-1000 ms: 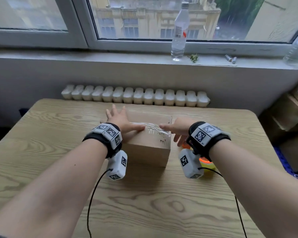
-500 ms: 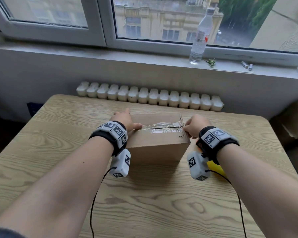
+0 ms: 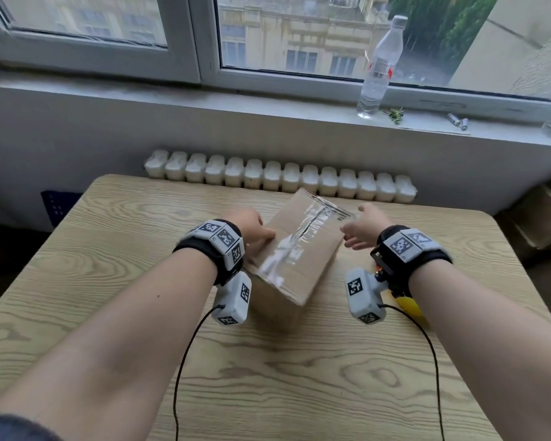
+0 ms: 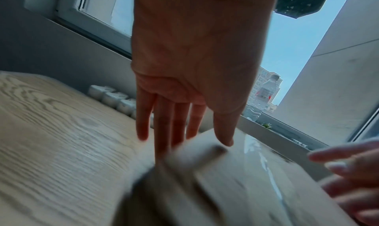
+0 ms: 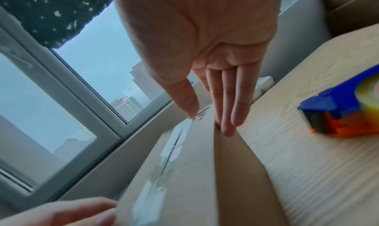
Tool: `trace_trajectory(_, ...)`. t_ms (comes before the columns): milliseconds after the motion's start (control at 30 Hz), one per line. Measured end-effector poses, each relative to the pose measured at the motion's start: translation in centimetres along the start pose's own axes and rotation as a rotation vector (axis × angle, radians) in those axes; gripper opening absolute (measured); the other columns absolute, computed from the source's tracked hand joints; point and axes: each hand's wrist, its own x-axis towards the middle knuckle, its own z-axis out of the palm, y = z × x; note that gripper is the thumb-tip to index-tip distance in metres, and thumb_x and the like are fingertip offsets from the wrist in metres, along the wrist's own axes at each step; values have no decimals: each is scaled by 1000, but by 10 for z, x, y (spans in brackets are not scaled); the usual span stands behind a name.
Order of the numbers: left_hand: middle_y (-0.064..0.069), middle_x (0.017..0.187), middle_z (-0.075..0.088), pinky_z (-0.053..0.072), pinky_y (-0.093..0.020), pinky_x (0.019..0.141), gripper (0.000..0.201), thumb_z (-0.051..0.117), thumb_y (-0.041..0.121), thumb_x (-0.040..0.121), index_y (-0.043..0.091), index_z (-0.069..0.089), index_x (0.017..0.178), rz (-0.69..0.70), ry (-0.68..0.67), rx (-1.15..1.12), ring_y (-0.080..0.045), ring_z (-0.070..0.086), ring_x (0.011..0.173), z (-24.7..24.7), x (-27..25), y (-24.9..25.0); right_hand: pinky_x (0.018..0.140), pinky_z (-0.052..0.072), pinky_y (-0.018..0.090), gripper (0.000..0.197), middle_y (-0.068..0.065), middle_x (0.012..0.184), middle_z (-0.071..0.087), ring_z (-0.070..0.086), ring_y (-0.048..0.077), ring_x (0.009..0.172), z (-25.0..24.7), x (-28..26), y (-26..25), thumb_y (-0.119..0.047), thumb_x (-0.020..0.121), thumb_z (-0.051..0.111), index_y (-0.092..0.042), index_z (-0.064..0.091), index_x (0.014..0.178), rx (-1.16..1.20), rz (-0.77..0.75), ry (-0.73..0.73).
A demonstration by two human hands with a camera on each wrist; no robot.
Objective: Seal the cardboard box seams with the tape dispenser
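A brown cardboard box (image 3: 299, 249) sits turned at an angle on the wooden table (image 3: 109, 265), with a shiny strip of clear tape along its top seam. My left hand (image 3: 252, 232) is at its left side: straight fingers (image 4: 162, 132) run down the side wall and the thumb lies on the top. My right hand (image 3: 358, 230) touches the far right corner, fingers (image 5: 225, 112) straight against the side, thumb on the top edge. The blue and orange tape dispenser (image 5: 344, 114) lies on the table to the right, mostly hidden under my right wrist in the head view.
The table's far edge stands against a white radiator (image 3: 280, 179) under the window sill. A plastic bottle (image 3: 379, 68) and small batteries (image 3: 457, 120) are on the sill. Stacked cardboard boxes (image 3: 541, 218) stand to the right of the table.
The box has turned from square-on to diagonal, its taped seam now running from near left to far right. Both hands moved with it, the right one farther away.
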Motion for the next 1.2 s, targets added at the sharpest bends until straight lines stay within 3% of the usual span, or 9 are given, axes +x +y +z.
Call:
trace_trajectory(100,-13,98,70,58,-41,84,44,55,42,92,1,59,109,-9,-96,-185,-27,73,84,10,0,3,85,57,42,71,25,116,61,67,33,98,14,-4,-10,-3,88,61,-4,23,148,9,-85,20)
trace_trajectory(167,-18,103,70,58,-45,84,45,55,39,93,-3,59,110,-6,-82,-214,-31,72,91,14,-1,6,84,57,40,68,19,130,55,63,33,107,23,-5,-10,-1,86,64,-4,32,146,-44,-101,16)
trace_trajectory(333,-18,108,66,59,-46,82,39,59,30,92,0,55,116,11,-91,-324,-33,72,90,15,1,5,92,54,46,42,16,116,63,63,30,103,27,-9,-7,0,82,65,0,58,124,-162,-138,27)
trace_trajectory(500,-16,120,64,57,-44,89,45,61,26,91,3,51,128,64,-75,-351,-30,67,102,17,3,4,106,37,33,62,9,145,45,44,26,132,25,-17,-6,-9,87,62,-8,38,144,-381,-203,4)
trace_trajectory(633,-14,150,37,34,-41,113,76,61,39,89,8,26,148,155,108,-126,-28,40,136,20,-3,13,108,34,33,60,9,148,43,42,25,135,17,-20,5,-9,90,58,-13,37,145,-409,-254,67)
trace_trajectory(733,-9,158,22,24,-41,119,82,59,41,89,12,15,152,250,166,-22,-26,23,145,19,-10,34,107,38,36,53,7,145,48,49,23,127,-4,-25,16,-10,91,52,-17,42,143,-451,-279,139)
trace_trajectory(800,-8,158,23,23,-40,119,80,58,41,90,12,17,152,314,194,47,-24,22,146,18,-10,54,106,38,36,51,7,144,48,51,21,120,-24,-27,25,-9,91,48,-18,44,141,-500,-280,185)
trace_trajectory(1033,-4,151,35,21,-43,116,66,54,40,91,17,31,148,495,298,364,-22,27,142,48,-8,150,112,30,33,51,4,151,38,36,22,139,-71,-18,78,-9,91,45,-15,43,142,-694,-268,238)
trace_trajectory(1200,-4,147,40,22,-45,114,57,54,38,90,19,40,142,465,236,495,-22,30,139,85,17,202,110,36,35,52,4,148,43,40,23,136,-100,8,125,-10,90,47,-16,44,141,-677,-213,184)
